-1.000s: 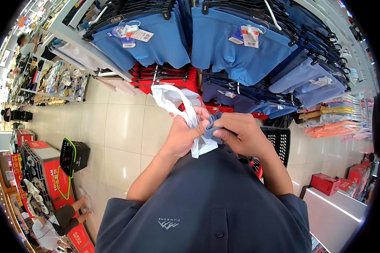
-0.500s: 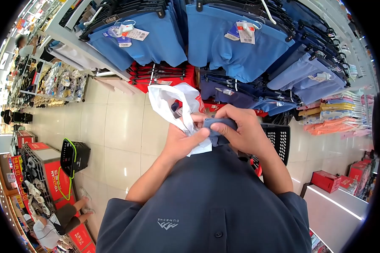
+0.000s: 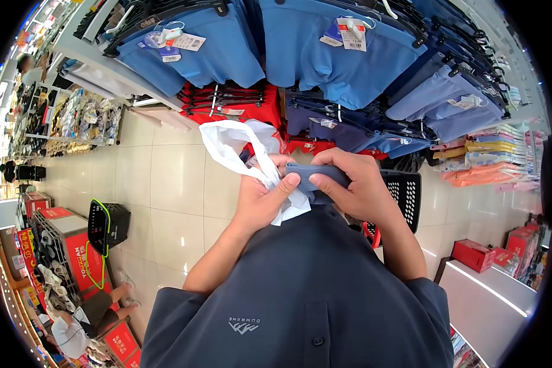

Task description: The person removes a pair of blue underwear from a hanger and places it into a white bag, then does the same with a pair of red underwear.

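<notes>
In front of my chest, my left hand (image 3: 260,201) and my right hand (image 3: 363,187) hold a piece of grey-blue cloth (image 3: 305,170) between them. It looks folded, with a band-like upper edge; what garment it is I cannot make out. My left thumb and fingers pinch its left end, while my right thumb presses on its front with the fingers behind. A white plastic bag (image 3: 216,144) with red print hangs around my left hand, its handle loop standing up. What lies inside the bag is mostly hidden.
Racks of blue shorts (image 3: 343,55) with price tags stand close ahead, above red garments (image 3: 230,107). A black perforated basket (image 3: 405,196) is right of my hands. On the tiled floor at left sits another black basket (image 3: 113,227), near a person's legs (image 3: 113,303).
Both hands have shifted slightly left, and the cloth's upper band now lies flatter and straighter between them. The bag has moved left with my left hand.
</notes>
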The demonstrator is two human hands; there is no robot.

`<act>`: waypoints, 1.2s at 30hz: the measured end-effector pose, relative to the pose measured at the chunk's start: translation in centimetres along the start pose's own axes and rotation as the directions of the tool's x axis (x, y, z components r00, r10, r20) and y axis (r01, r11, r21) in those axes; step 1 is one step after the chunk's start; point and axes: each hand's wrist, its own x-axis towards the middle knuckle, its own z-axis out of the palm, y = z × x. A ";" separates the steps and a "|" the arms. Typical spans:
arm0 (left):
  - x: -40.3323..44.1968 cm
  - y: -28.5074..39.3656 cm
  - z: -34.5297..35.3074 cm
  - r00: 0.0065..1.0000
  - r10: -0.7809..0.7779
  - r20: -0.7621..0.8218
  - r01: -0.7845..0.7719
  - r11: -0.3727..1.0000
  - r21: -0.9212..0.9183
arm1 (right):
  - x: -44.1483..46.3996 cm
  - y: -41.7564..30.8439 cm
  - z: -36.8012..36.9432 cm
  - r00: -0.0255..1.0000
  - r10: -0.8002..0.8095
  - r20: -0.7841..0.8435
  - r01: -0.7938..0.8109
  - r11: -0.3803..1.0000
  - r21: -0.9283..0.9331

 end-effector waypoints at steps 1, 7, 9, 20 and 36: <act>0.0 -0.2 -0.1 1.000 0.012 0.019 -0.012 1.000 0.005 | 0.0 -0.1 0.1 1.000 0.004 -0.016 -0.004 1.000 -0.021; -0.3 0.3 0.4 1.000 -0.010 -0.011 0.009 0.996 -0.085 | 0.1 -0.6 0.3 0.999 0.044 -0.014 -0.044 0.999 0.005; -0.5 0.6 0.1 1.000 -0.020 -0.018 0.019 0.998 -0.056 | 0.1 -0.8 0.5 0.997 0.078 -0.007 -0.078 0.996 0.041; 0.5 1.2 -3.4 0.977 0.210 -0.016 -0.207 0.971 0.119 | 2.0 -2.4 1.5 0.996 0.038 0.077 -0.037 0.999 -0.004; -0.8 4.1 -9.9 0.991 -0.123 0.044 0.119 0.989 0.084 | 3.6 -3.1 2.9 0.986 0.127 -0.111 -0.120 0.991 0.065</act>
